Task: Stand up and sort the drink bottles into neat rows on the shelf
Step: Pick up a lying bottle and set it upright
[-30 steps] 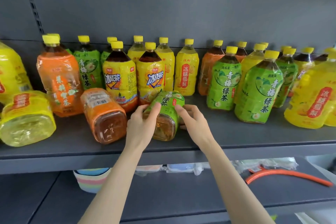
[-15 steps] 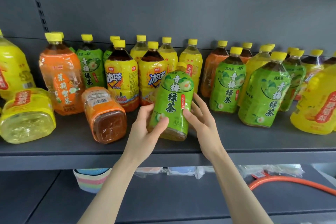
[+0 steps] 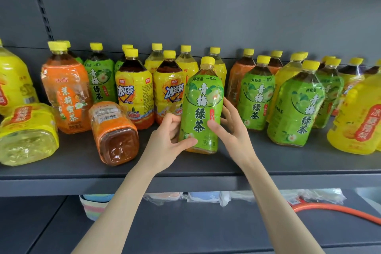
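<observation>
Fingers (image 3: 215, 129) clasp green bottle (image 3: 203, 105) beside toppled orange bottle (image 3: 113, 130).

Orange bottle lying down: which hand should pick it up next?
Probably the left hand. It grips the green bottle on the side nearest the fallen orange bottle. The right hand holds the far side and would need to cross over.
</observation>
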The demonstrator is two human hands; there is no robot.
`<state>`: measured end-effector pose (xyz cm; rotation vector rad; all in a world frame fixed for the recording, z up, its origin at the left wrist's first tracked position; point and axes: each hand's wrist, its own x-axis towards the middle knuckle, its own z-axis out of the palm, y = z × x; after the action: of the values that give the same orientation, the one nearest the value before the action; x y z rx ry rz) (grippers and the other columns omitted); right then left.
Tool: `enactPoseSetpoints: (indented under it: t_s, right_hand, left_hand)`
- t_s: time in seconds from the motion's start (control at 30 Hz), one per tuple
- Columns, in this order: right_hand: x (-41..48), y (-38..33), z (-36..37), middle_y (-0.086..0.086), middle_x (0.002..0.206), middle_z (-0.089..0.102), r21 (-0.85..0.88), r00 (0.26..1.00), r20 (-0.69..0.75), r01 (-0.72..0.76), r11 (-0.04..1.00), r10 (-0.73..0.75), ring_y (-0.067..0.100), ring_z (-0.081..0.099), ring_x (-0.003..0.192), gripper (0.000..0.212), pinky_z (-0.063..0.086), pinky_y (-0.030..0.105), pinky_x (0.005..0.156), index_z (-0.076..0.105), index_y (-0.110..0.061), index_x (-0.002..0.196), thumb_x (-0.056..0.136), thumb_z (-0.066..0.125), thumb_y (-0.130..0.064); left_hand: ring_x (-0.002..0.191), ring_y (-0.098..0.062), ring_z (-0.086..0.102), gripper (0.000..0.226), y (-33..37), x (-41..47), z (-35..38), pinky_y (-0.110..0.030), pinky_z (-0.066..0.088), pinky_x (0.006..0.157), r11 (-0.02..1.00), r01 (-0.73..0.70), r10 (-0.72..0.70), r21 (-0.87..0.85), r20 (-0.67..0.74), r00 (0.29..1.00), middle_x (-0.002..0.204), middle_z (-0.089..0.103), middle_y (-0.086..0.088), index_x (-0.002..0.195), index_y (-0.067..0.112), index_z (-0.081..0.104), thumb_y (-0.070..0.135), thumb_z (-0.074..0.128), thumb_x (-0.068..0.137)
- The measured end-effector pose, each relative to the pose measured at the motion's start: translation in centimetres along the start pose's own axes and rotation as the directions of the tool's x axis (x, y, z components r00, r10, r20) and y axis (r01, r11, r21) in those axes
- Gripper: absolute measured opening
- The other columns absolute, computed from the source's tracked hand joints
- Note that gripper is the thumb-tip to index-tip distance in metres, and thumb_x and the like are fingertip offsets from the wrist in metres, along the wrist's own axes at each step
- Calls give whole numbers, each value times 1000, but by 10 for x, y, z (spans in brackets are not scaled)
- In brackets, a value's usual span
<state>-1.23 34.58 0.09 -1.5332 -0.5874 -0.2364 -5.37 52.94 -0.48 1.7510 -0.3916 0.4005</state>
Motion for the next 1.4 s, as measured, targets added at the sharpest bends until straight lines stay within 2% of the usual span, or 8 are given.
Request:
enactPoseSetpoints:
  t_s: [0.1, 0.3, 0.43, 0.6, 0.77, 0.93, 1.13, 1.4]
  right_hand:
    - [1, 2, -3, -5, 143, 51, -47, 999, -11, 46, 998, -47, 4, 53, 124, 75, 48, 12, 86, 36, -22, 147, 82, 74, -21]
    - [3, 7, -8, -23, 137, 51, -111, 999, 12, 34, 993, -33, -2, 53, 120, 74, 49, 14, 88, 35, -34, 143, 82, 75, -23]
    - [6, 8, -4, -37, 126, 51, -168, 1000, -14, 12, 986, -15, -5, 55, 115, 70, 55, 20, 84, 29, -40, 142, 83, 66, -36]
    - [7, 15, -2, -6, 149, 41, -295, 1000, -19, -8, 956, 3, 15, 43, 135, 75, 44, 47, 106, 14, -33, 152, 93, 59, -35]
    - [3, 12, 0, -7, 151, 39, -419, 999, -36, 1, 908, -18, 16, 45, 133, 78, 46, 49, 102, 8, -36, 154, 92, 55, -46]
    - [-5, 4, -2, -2, 139, 52, -577, 997, -72, -22, 817, -24, 18, 56, 118, 68, 52, 46, 93, 26, -23, 152, 93, 56, -43]
    - [-30, -14, 4, -2, 125, 57, -619, 990, -90, 33, 785, -113, 20, 63, 90, 37, 53, 45, 84, 59, -12, 125, 96, 54, -34]
    - [-43, -26, 51, -2, 97, 63, -463, 989, -29, 117, 879, -147, -3, 56, 85, 14, 43, 7, 68, 69, -11, 96, 96, 57, -18]
  left_hand:
    - [104, 1, 63, 45, -7, 2, 3, -15, 51, 83, 1000, 9, -8, 24, -24, 1000, 106, 68, 21, 98, 19, 46, 5, 80, 72]
    - [99, 23, 51, 59, -12, 14, 6, -6, 46, 83, 995, 73, -72, 67, -6, 997, 113, 49, 28, 103, 35, 43, -1, 78, 72]
    - [98, 18, 55, 56, -16, 22, 9, -8, 47, 84, 996, 80, -80, 51, 9, 997, 112, 53, 24, 110, 29, 44, -1, 76, 75]
    - [102, 8, 53, 57, -19, 24, 13, -7, 47, 83, 985, 70, -66, 160, -30, 997, 115, 52, 19, 122, 19, 45, 7, 77, 76]
    - [110, -13, 61, 67, -13, 19, 12, -27, 47, 93, 901, 45, -6, 431, -90, 996, 127, 60, 3, 134, 18, 47, 25, 78, 76]
    - [93, -14, 67, 49, -2, 9, 13, -41, 54, 86, 838, 50, 32, 543, -141, 990, 116, 67, -1, 129, 18, 54, 30, 70, 84]
    - [93, -5, 64, 24, 13, -25, 13, -23, 52, 83, 886, 59, 80, 459, -276, 958, 101, 68, 8, 110, 17, 64, 24, 65, 87]
    - [81, 0, 62, 4, 27, -84, -18, -6, 46, 65, 913, 40, 199, 406, -528, 825, 80, 67, 13, 90, 18, 66, 19, 65, 86]
